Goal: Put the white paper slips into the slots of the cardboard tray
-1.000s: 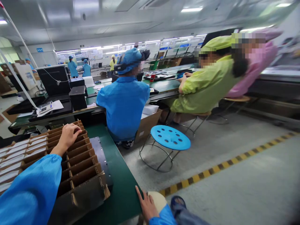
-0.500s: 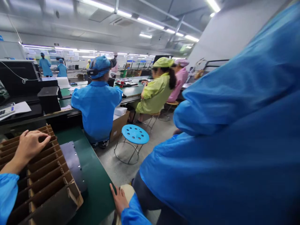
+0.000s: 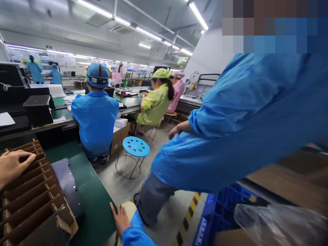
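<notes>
At the left edge, my left hand (image 3: 14, 167) is bent over a brown cardboard divider grid (image 3: 33, 191), thumb toward the right and fingers closed on a divider. Part of this hand is cut off by the picture edge. The grid has many narrow slots and leans across the dark green tabletop (image 3: 89, 191). Beside it lies a dark flat panel (image 3: 66, 184) with small bright holes along its edge. My right hand (image 3: 120, 218) rests with spread fingers at the table's edge, holding nothing, near a pale round stool seat (image 3: 129, 209).
A person in blue (image 3: 205, 147) stands close on the right, by a blue plastic pallet (image 3: 217, 212) and clear plastic wrap (image 3: 279, 222). A blue stool (image 3: 135, 147) stands in the aisle. Seated co-workers (image 3: 94, 116) line the long bench (image 3: 133, 100). Black-yellow tape (image 3: 188, 215) marks the floor.
The view has turned to the right, so the scene shifts left. The standing person has moved right and away, uncovering the pallet and floor tape. Both my hands keep their places.
</notes>
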Demonstrator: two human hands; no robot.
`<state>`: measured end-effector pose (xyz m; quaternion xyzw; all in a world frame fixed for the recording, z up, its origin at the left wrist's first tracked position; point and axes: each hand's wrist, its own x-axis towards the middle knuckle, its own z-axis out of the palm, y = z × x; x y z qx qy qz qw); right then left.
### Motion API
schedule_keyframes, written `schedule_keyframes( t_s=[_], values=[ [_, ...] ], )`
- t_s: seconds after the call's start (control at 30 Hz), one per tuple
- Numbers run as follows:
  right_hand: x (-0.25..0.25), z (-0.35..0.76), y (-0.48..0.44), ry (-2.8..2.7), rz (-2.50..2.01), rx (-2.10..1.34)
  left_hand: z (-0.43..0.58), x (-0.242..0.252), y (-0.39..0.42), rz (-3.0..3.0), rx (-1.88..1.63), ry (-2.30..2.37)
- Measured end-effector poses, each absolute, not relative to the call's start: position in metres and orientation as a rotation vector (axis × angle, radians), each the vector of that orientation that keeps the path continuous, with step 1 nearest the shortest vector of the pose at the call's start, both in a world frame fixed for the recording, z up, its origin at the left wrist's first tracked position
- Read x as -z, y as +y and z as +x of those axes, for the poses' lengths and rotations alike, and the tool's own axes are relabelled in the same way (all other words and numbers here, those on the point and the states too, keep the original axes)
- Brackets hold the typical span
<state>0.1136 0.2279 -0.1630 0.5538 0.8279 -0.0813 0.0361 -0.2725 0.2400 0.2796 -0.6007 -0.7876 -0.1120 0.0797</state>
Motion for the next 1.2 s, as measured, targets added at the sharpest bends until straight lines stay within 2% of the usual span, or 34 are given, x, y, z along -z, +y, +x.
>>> schedule_keyframes(
  t_s=[0.37,0.77,1.2],
  values=[
    [0.159,0.113,0.228,2.526,1.696,0.251,-0.283,-0.272,0.240,-1.823,0.226,-2.166],
    [0.160,0.115,0.228,2.519,1.684,0.274,-0.282,-0.275,0.239,-1.852,0.307,-2.175],
    [0.160,0.110,0.231,2.477,1.711,0.262,-0.267,-0.287,0.235,-1.752,0.119,-2.252]
  ],
)
